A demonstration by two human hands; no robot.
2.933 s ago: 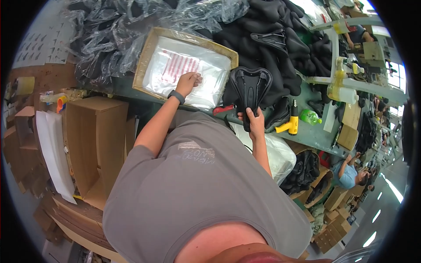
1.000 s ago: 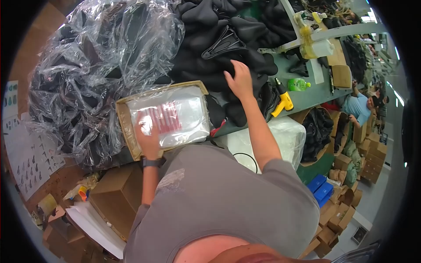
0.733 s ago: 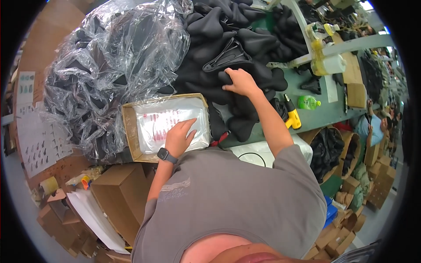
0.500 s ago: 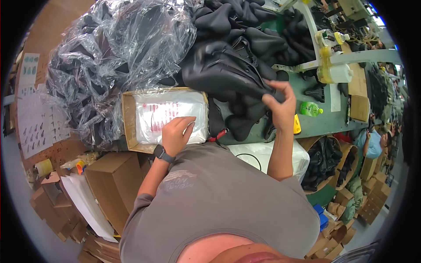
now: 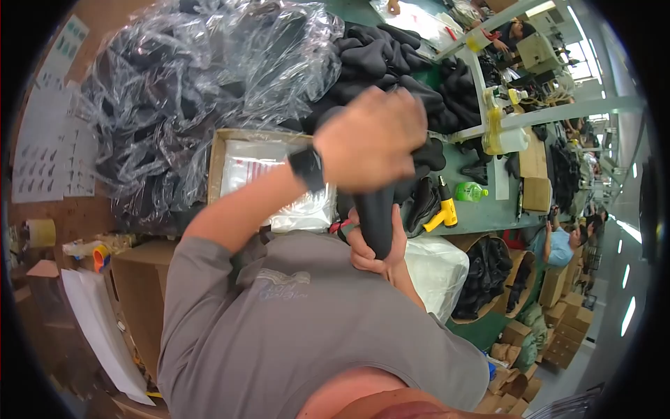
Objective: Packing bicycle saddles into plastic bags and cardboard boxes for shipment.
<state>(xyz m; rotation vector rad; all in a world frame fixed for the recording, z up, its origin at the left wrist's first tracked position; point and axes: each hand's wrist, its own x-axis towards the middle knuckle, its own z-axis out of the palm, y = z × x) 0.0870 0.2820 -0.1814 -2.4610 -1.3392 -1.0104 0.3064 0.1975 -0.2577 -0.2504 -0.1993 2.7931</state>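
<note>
A black bicycle saddle [image 5: 377,222] stands in front of my chest with its narrow nose toward me. My right hand [image 5: 380,253] is closed around that nose, thumb on one side and fingers on the other. Over the saddle's far, wide part lies my left hand [image 5: 371,143], with a dark watch on the wrist. Motion smears its fingers, and it hides much of the saddle. Beneath my left forearm is an open cardboard box [image 5: 217,164] of clear plastic bags [image 5: 244,171] with red print. More black saddles [image 5: 370,52] are heaped beyond my hands.
Saddles in clear plastic wrap [image 5: 209,84] pile up at the left. A yellow gun-shaped tool [image 5: 444,211] and a green bottle [image 5: 471,191] lie on the green table [image 5: 481,216] at the right. A white frame [image 5: 481,84] rises behind them. Cartons [image 5: 139,279] stand at lower left.
The saddle has come from the pile toward my chest, nose now toward me, in my right hand. My left hand has moved from the bag box across to the saddle's far part.
</note>
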